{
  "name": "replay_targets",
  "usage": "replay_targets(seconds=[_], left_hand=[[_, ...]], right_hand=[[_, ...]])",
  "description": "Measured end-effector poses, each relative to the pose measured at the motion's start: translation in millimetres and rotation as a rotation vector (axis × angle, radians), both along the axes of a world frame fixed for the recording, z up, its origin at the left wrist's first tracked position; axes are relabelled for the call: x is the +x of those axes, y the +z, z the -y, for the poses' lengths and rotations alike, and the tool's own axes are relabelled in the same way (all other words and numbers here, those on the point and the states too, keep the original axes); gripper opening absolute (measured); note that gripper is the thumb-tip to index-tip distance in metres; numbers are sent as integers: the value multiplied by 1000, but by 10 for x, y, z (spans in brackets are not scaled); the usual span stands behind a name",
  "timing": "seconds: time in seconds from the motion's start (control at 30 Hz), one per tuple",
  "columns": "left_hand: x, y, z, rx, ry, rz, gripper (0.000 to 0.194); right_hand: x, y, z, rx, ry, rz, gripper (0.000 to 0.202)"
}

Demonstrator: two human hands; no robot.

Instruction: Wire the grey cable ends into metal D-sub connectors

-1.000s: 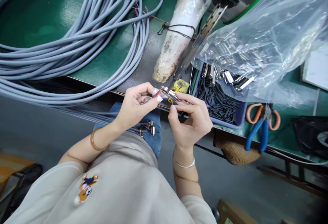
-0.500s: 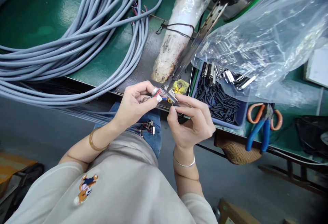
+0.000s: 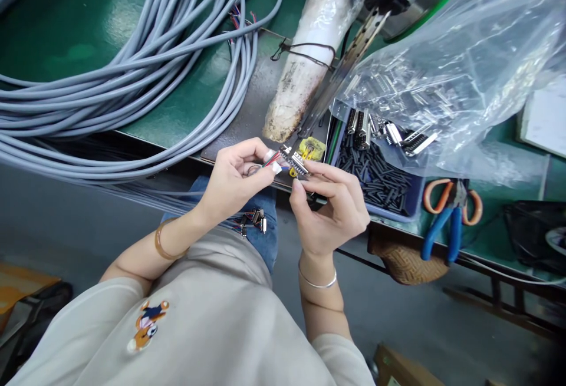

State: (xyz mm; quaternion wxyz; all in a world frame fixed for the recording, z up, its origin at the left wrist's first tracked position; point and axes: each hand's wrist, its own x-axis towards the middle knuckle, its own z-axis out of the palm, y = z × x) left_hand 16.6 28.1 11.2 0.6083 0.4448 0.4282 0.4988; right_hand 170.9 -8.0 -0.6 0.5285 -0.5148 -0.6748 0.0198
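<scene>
My left hand (image 3: 239,177) pinches a bundle of thin coloured wires (image 3: 273,159) between thumb and fingers, with white tips over some fingertips. Beside it my right hand (image 3: 331,200) has its fingers closed at a small metal connector (image 3: 297,162); the index finger touches the connector's right end. Thumb and finger meet just below it, at what looks like a thin wire end. The connector sits by the wires at the table's front edge, next to a yellow sponge (image 3: 312,148). Behind it, a white wrapped tube (image 3: 298,79) points down toward the hands.
Grey cables (image 3: 145,73) lie coiled at left. A blue bin (image 3: 413,197) holds black sleeves and connectors, under a clear plastic bag (image 3: 477,73). Pliers (image 3: 454,221) lie at the bin's right. More connectors (image 3: 254,220) rest on the lap. A metal strip (image 3: 354,50) slants beside the tube.
The view has shifted slightly, so the pliers and bin appear a little further left. Both hands keep nearly the same pose at the wires and connector.
</scene>
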Motion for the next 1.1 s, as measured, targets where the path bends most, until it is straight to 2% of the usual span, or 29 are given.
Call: replay_targets(seconds=[0.37,0.57,0.8,1.1], left_hand=[[-2,-23,2,-8,-14,-20,10],[18,21,34,13,39,-41,13],[70,31,53,71,84,-74,18],[83,35,59,121,92,-101,15]], right_hand=[[32,-65,37,25,30,8,19],[0,-24,32,-1,28,-22,18],[14,-55,34,1,16,28,18],[10,-59,3,19,16,34,20]])
